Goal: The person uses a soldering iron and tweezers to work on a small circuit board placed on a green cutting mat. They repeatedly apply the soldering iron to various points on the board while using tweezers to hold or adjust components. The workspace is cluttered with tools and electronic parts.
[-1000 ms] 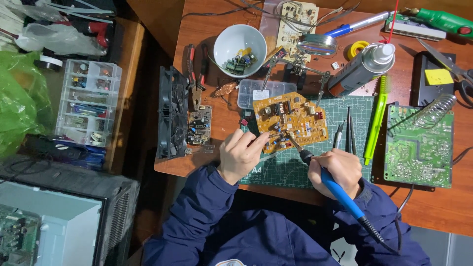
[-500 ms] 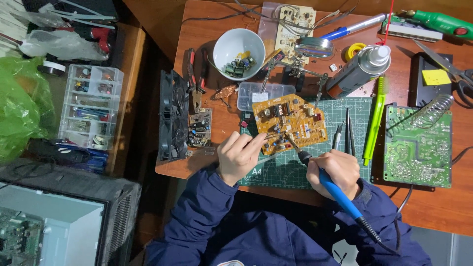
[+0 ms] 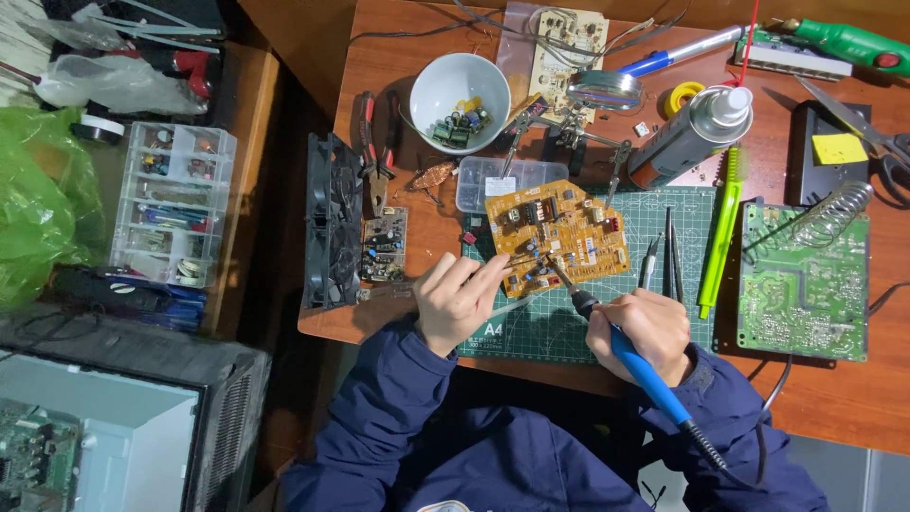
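The blue-handled soldering iron (image 3: pixel 633 356) is held in the right hand's (image 3: pixel 640 330) grip, tip on the yellow-brown circuit board (image 3: pixel 557 237); thin tweezers (image 3: pixel 517 262) are pinched by the left hand (image 3: pixel 457 299).

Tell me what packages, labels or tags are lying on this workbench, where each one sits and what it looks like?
Spray can: upper right of the green mat, lying tilted, grey body, white cap.
Yellow sticky note: far right, square, on a black box.
Clear plastic box: just above the yellow circuit board, rectangular, with a small white label.
Parts organiser: left shelf, clear drawers, coloured bits inside.
Green plastic bag: far left, crumpled.
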